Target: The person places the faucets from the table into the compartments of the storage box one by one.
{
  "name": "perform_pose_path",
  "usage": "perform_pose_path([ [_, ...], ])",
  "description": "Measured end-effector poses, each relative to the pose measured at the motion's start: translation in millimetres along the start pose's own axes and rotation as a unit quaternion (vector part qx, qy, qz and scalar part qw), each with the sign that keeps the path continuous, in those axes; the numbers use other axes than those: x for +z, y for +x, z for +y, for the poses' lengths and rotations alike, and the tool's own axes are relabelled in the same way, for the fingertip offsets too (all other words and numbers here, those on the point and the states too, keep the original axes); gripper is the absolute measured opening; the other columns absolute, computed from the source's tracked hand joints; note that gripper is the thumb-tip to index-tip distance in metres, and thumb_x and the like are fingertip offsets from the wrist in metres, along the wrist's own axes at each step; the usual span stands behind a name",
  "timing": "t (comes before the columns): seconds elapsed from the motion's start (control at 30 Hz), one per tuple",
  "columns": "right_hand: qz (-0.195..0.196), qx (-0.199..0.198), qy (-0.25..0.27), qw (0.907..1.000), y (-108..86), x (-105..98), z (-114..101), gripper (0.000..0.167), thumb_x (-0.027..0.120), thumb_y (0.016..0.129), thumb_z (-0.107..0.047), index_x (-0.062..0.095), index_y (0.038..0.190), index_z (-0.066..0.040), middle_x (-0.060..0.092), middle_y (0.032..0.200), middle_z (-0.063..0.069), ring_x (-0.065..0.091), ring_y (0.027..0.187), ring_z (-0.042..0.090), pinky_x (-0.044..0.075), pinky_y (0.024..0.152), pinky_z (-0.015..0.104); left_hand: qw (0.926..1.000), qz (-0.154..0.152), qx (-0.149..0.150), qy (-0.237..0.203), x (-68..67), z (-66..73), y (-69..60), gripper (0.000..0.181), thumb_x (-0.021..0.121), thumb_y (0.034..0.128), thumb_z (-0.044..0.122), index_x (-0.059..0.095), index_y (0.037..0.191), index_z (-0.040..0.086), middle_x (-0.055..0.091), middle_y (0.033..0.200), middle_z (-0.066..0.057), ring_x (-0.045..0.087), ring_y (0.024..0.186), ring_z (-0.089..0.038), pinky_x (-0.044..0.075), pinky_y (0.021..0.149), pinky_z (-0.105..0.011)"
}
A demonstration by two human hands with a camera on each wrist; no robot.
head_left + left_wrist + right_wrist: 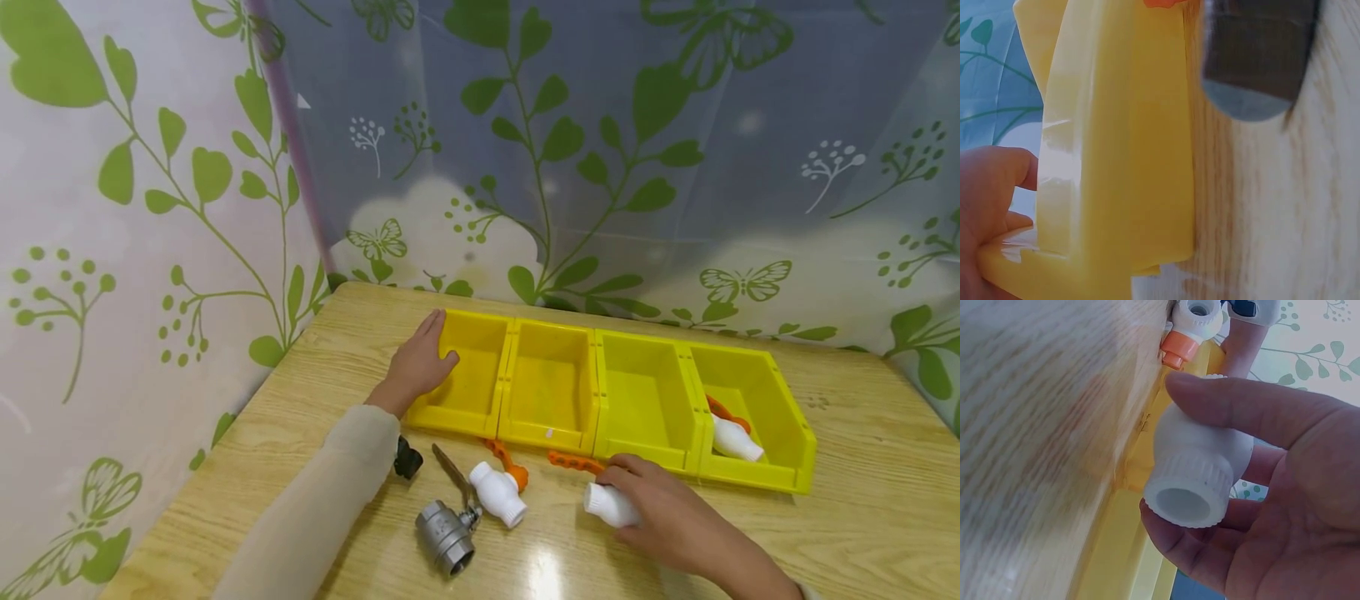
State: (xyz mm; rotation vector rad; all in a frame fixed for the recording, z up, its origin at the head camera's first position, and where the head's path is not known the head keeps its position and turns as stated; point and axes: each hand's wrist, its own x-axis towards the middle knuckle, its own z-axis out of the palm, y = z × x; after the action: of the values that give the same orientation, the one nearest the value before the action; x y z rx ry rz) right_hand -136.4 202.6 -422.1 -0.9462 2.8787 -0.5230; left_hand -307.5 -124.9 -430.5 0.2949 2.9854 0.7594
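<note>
Your right hand (pixel 660 512) holds a white valve (pixel 611 505) between the thumb and the bent fingers, and just beyond it stands the row of yellow bins (pixel 651 452). Your left hand (pixel 418 365) grips the side wall of the leftmost bin (pixel 471 371). Between your hands, nearer to you, lie another white valve (pixel 497 493) and, more to the left hand's side, a metal valve (pixel 446 536).

From my end, the yellow bins (pixel 555 367) look smooth, glossy plastic; the white valves (pixel 498 493), plastic too — ribbed at the ends; the grey valve (pixel 445 536), shiny metal; the tabletop (pixel 862 467), glossy wood grain.
</note>
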Motion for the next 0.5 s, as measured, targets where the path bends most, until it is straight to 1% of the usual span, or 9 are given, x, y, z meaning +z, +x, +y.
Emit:
perform_pose_path([
  [0.1,-0.002,-0.001,0.001,1.0,0.3,-0.4,0.1,0.044,0.086,0.071,-0.013,0.064,0.109,-0.014,0.058,0.113,0.0,0.058,0.092,0.02,0.051,0.074,0.037,0.9997,0.007,-0.003,0.023,0.0,0.5,0.6,0.073,0.054,0.0973,0.028,0.016,0.156,0.007,0.015,0.162,-0.009,0.059,0.107,-0.035,0.049,0.085,-0.046],
  [0.13,-0.003,0.0,0.002,1.0,0.4,-0.5,0.1,0.044,0.085,0.071,-0.013,0.064,0.109,-0.014,0.058,0.113,0.0,0.058,0.092,0.02,0.051,0.074,0.037,0.9995,0.01,-0.003,0.03,-0.2,0.8,0.8,0.073,0.054,0.0971,0.028,0.016,0.156,0.007,0.016,0.162,-0.009,0.062,0.096,-0.034,0.05,0.081,-0.045],
  [0.2,-0.006,0.002,0.002,1.0,0.5,-0.9,0.0,0.045,0.086,0.071,-0.013,0.064,0.11,-0.014,0.058,0.114,0.001,0.058,0.093,0.021,0.05,0.075,0.038,0.9989,0.014,-0.004,0.044,-0.8,1.9,1.0,0.073,0.055,0.0968,0.028,0.018,0.156,0.007,0.018,0.161,-0.01,0.06,0.077,-0.03,0.05,0.075,-0.043],
  [0.23,-0.007,0.004,0.002,1.0,0.4,-1.1,-0.2,0.045,0.086,0.071,-0.014,0.064,0.11,-0.014,0.058,0.114,0.001,0.058,0.094,0.021,0.051,0.076,0.038,0.9988,0.014,-0.005,0.047,-1.1,2.6,1.0,0.073,0.055,0.0968,0.028,0.018,0.156,0.007,0.019,0.161,-0.01,0.058,0.071,-0.029,0.05,0.071,-0.043],
  [0.27,-0.009,0.007,0.003,0.9999,0.4,-1.3,-0.4,0.045,0.086,0.071,-0.014,0.064,0.11,-0.014,0.058,0.115,0.002,0.058,0.094,0.022,0.051,0.076,0.039,0.9986,0.015,-0.005,0.05,-1.6,3.4,0.8,0.073,0.055,0.0967,0.028,0.019,0.156,0.007,0.02,0.16,-0.011,0.057,0.068,-0.028,0.05,0.071,-0.043],
  [0.33,-0.011,0.011,0.003,0.9999,0.4,-1.6,-0.9,0.046,0.086,0.07,-0.014,0.064,0.11,-0.013,0.058,0.115,0.002,0.058,0.095,0.022,0.051,0.077,0.04,0.9984,0.015,-0.005,0.054,-2.1,4.7,0.8,0.072,0.055,0.0968,0.028,0.019,0.156,0.006,0.02,0.16,-0.011,0.058,0.069,-0.029,0.05,0.073,-0.043],
  [0.43,-0.014,0.014,0.001,0.9998,0.8,-2.2,-2.2,0.047,0.087,0.07,-0.015,0.064,0.11,-0.013,0.058,0.116,0.003,0.058,0.095,0.022,0.051,0.077,0.041,0.9982,0.016,-0.003,0.057,-2.8,6.0,0.9,0.072,0.055,0.0969,0.028,0.021,0.155,0.005,0.022,0.16,-0.011,0.062,0.092,-0.033,0.05,0.086,-0.045],
  [0.5,-0.014,0.012,0.0,0.9998,1.7,-2.4,-3.2,0.047,0.087,0.069,-0.015,0.064,0.11,-0.013,0.058,0.116,0.003,0.058,0.095,0.022,0.05,0.077,0.041,0.998,0.016,-0.001,0.061,-3.4,6.2,1.3,0.071,0.055,0.097,0.029,0.022,0.155,0.005,0.023,0.159,-0.012,0.059,0.108,-0.036,0.047,0.094,-0.046],
])
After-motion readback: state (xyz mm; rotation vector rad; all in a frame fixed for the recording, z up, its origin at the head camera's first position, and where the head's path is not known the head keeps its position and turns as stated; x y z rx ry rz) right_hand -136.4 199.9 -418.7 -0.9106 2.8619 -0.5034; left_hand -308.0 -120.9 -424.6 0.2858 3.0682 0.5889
